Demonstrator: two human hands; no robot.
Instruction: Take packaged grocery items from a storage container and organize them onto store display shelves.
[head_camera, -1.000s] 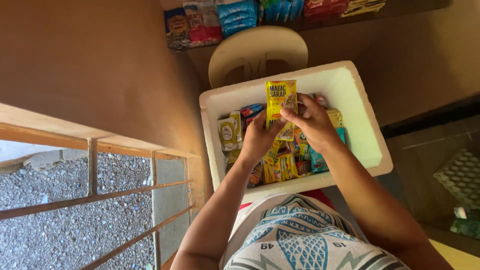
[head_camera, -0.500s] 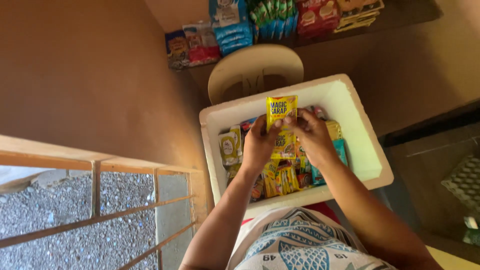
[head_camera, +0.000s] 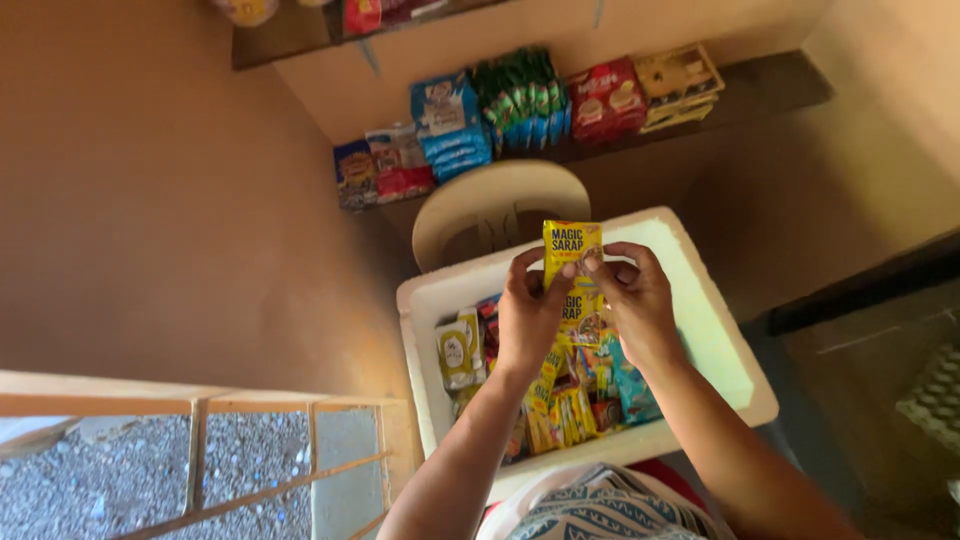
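- The room around you: a brown wall, with one long wall shelf (head_camera: 760, 90) above the work carrying rows of packets in blue, green, red and yellow.
- One cream plastic chair (head_camera: 500, 205) stands under that shelf, just behind the box.
- One white foam box (head_camera: 725, 350) sits open right in front of you, partly filled with small packets; there are too many, overlapping, to count.
- A wooden railing (head_camera: 200, 410) runs along your lower left, gravel showing below it.
- You have both hands raised over the box, close together with the fingertips nearly meeting.
- Your left hand (head_camera: 530, 315) has its fingers curled in, thumb and fingertips pinching the left edge of the strip.
- Your right hand (head_camera: 635, 305) is closed the same way, pinching the right edge just below the top sachet.
- The yellow sachet strip (head_camera: 572, 245) is one strip; its top sachet stands upright above your fingers, and the rest hangs down between your palms into the box.
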